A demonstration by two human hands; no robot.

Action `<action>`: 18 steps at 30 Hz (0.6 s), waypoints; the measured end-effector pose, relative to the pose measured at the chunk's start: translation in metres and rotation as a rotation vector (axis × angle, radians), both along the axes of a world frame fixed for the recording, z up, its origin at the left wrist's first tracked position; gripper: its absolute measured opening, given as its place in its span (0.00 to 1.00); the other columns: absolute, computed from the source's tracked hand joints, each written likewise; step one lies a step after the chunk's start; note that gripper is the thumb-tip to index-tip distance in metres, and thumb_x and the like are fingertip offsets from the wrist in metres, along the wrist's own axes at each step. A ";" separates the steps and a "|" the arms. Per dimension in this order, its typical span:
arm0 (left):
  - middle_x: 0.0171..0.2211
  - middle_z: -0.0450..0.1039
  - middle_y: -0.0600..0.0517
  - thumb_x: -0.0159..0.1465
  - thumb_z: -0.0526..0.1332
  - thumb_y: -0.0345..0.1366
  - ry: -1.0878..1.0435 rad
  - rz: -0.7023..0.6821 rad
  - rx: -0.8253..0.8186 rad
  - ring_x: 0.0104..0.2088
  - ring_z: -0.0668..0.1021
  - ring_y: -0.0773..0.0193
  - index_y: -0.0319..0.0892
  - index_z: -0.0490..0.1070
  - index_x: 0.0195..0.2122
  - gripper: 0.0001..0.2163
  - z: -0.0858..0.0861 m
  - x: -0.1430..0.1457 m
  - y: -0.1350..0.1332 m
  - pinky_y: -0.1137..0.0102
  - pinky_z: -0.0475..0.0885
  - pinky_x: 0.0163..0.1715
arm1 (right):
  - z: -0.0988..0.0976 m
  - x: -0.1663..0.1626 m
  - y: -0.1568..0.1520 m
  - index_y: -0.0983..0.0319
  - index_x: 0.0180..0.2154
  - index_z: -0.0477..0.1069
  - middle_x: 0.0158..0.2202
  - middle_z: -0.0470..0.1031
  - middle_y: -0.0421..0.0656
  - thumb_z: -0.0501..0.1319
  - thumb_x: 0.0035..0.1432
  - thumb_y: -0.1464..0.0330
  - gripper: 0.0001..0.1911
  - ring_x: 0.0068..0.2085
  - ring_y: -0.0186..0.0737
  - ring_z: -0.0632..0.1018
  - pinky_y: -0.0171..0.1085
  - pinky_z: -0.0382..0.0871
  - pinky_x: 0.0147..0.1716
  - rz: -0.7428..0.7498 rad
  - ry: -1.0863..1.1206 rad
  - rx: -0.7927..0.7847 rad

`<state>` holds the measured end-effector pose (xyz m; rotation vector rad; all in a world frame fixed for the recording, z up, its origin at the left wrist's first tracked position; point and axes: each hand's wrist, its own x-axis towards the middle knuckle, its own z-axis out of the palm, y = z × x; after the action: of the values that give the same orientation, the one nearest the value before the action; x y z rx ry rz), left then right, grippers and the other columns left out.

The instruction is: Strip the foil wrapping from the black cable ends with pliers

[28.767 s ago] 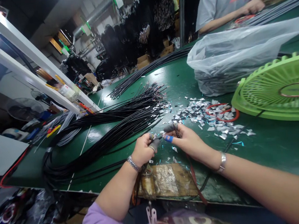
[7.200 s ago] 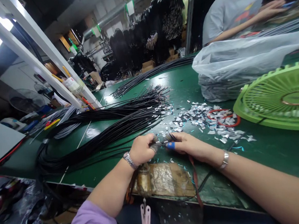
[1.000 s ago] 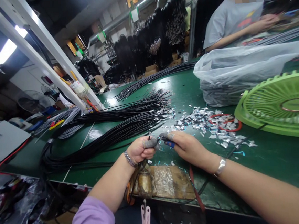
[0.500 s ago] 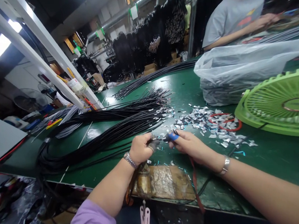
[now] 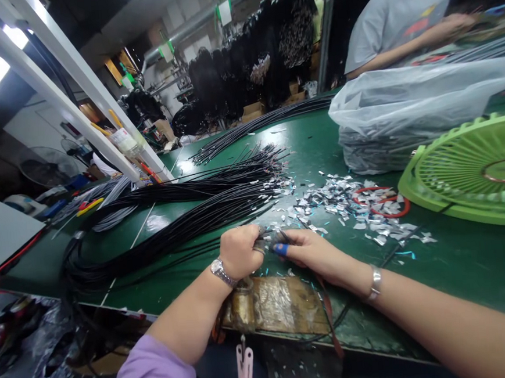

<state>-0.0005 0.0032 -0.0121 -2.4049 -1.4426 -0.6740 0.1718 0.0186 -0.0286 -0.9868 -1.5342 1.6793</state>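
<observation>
My left hand point(image 5: 241, 251), with a watch on its wrist, is closed around the end part of a black cable. Several thin black cables point(image 5: 196, 253) run up to it from the left. My right hand point(image 5: 312, 253), a blue wrap on one finger, pinches close beside the left fingertips. What lies between its fingers is dark and blurred, and I cannot make it out. Under my hands sits a worn wooden board point(image 5: 306, 310) covered with tape, a brass-coloured cylinder point(image 5: 243, 309) at its left. A big bundle of black cables point(image 5: 181, 226) lies behind my left hand.
Silvery foil scraps point(image 5: 332, 197) and a red ring point(image 5: 405, 205) lie beyond my right hand. A green fan point(image 5: 465, 172) and a clear plastic bag point(image 5: 373, 121) stand at the right. White posts point(image 5: 96, 90) rise at the left. Another person point(image 5: 393, 32) works across the table.
My right hand has moved left, nearer to my left hand, and turned slightly. My left hand stays almost in place, still closed.
</observation>
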 end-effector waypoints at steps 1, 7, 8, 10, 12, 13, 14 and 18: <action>0.21 0.71 0.51 0.48 0.54 0.29 0.007 0.011 0.007 0.24 0.73 0.63 0.42 0.69 0.27 0.07 0.000 0.000 0.000 0.71 0.63 0.24 | 0.000 0.000 0.000 0.62 0.22 0.67 0.16 0.61 0.34 0.65 0.42 0.53 0.19 0.18 0.27 0.56 0.32 0.44 0.17 0.005 -0.020 0.009; 0.21 0.71 0.51 0.49 0.55 0.30 0.086 0.030 0.041 0.24 0.73 0.63 0.42 0.68 0.25 0.05 0.000 0.001 -0.002 0.71 0.64 0.25 | 0.001 0.000 0.003 0.61 0.26 0.65 0.17 0.62 0.33 0.64 0.42 0.51 0.21 0.18 0.26 0.55 0.31 0.45 0.17 -0.160 0.081 -0.056; 0.21 0.71 0.51 0.48 0.55 0.29 0.093 0.018 0.050 0.24 0.73 0.63 0.42 0.68 0.25 0.05 0.000 0.002 -0.002 0.71 0.64 0.25 | 0.001 0.000 0.004 0.61 0.26 0.65 0.16 0.60 0.32 0.64 0.41 0.51 0.21 0.17 0.26 0.55 0.31 0.45 0.17 -0.170 0.099 -0.053; 0.21 0.71 0.51 0.48 0.54 0.29 0.096 -0.008 0.076 0.24 0.73 0.63 0.42 0.68 0.25 0.05 -0.001 0.003 -0.003 0.71 0.64 0.25 | 0.000 -0.001 0.004 0.61 0.25 0.65 0.15 0.58 0.31 0.66 0.40 0.52 0.21 0.18 0.27 0.55 0.32 0.46 0.17 -0.177 0.114 -0.022; 0.21 0.71 0.51 0.48 0.54 0.29 0.092 -0.023 0.097 0.24 0.73 0.63 0.42 0.68 0.25 0.06 -0.001 0.003 -0.003 0.71 0.65 0.25 | 0.000 -0.002 0.004 0.61 0.25 0.65 0.15 0.56 0.31 0.67 0.39 0.53 0.20 0.18 0.27 0.55 0.31 0.46 0.17 -0.184 0.130 -0.005; 0.21 0.71 0.51 0.48 0.54 0.29 0.088 -0.024 0.103 0.24 0.73 0.63 0.42 0.68 0.25 0.06 -0.001 0.003 -0.003 0.71 0.65 0.25 | -0.001 -0.002 0.004 0.61 0.25 0.66 0.15 0.57 0.31 0.67 0.39 0.54 0.19 0.18 0.27 0.55 0.31 0.46 0.17 -0.183 0.144 -0.017; 0.21 0.71 0.51 0.48 0.54 0.29 0.085 -0.022 0.105 0.23 0.73 0.63 0.42 0.68 0.25 0.05 -0.001 0.003 -0.003 0.71 0.65 0.25 | -0.001 -0.002 0.004 0.61 0.26 0.66 0.15 0.58 0.31 0.67 0.39 0.55 0.19 0.18 0.27 0.55 0.31 0.46 0.17 -0.176 0.160 -0.042; 0.21 0.71 0.51 0.46 0.54 0.29 0.079 0.023 0.089 0.24 0.73 0.63 0.43 0.68 0.25 0.06 -0.001 0.002 -0.003 0.71 0.65 0.25 | -0.001 -0.002 0.001 0.62 0.24 0.65 0.17 0.63 0.34 0.66 0.40 0.59 0.15 0.17 0.26 0.56 0.31 0.46 0.17 -0.076 0.149 -0.131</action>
<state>0.0016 0.0005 -0.0131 -2.3171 -1.3763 -0.6175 0.1695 0.0192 -0.0298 -0.9504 -1.2894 1.7756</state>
